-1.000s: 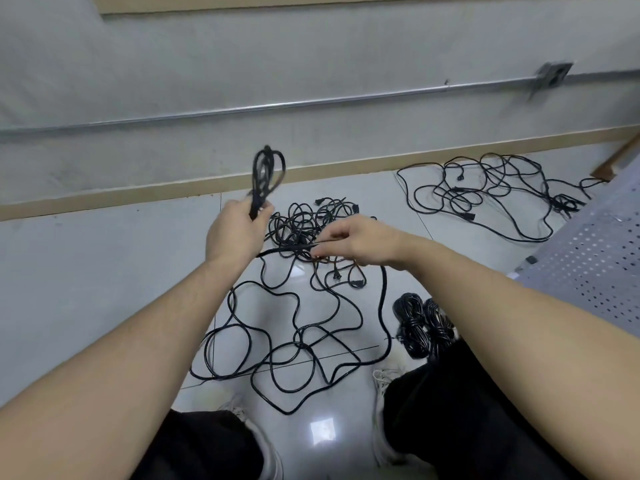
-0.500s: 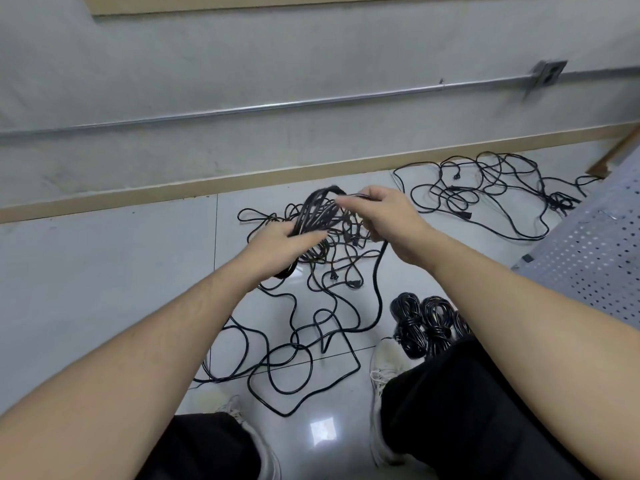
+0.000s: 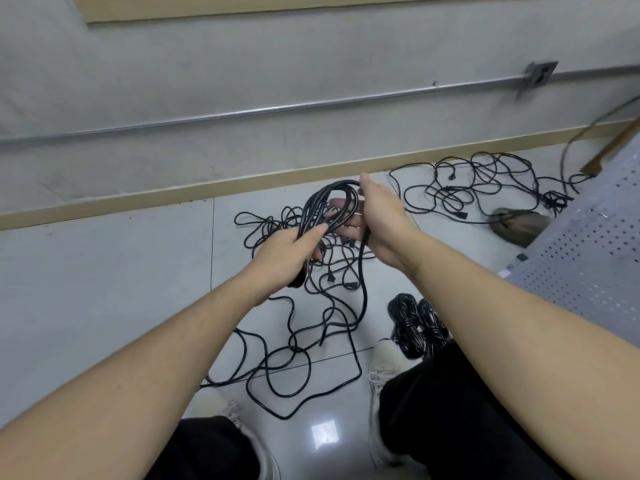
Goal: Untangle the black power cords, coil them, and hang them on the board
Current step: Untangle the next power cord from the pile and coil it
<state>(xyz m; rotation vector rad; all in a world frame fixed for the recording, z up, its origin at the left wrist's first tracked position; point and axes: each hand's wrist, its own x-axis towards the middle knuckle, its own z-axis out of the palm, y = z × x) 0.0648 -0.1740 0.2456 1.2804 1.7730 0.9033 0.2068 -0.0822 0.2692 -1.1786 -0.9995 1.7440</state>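
Observation:
My left hand (image 3: 284,252) grips a half-made coil of black power cord (image 3: 323,206), its loops rising between both hands. My right hand (image 3: 375,218) holds the same cord at the loops' right side, and the cord's free length (image 3: 362,292) drops from it to the floor. A tangled pile of black cords (image 3: 294,344) lies on the tiles below my hands. Two finished coils (image 3: 414,323) lie beside my right knee. A second loose tangle (image 3: 485,188) sprawls at the right by the wall. The grey perforated board (image 3: 588,258) stands at the right edge.
I am crouched, with my knees and white shoes (image 3: 384,372) at the bottom of view. A wall with a metal conduit (image 3: 277,107) and a tan skirting runs behind the cords. A blurred dark shoe (image 3: 519,225) of another person is next to the board.
My left hand came down from an upright hold to a low one. My right hand rose from the floor tangle and laid another loop of cord onto the coil. The blurred shoe appeared at right.

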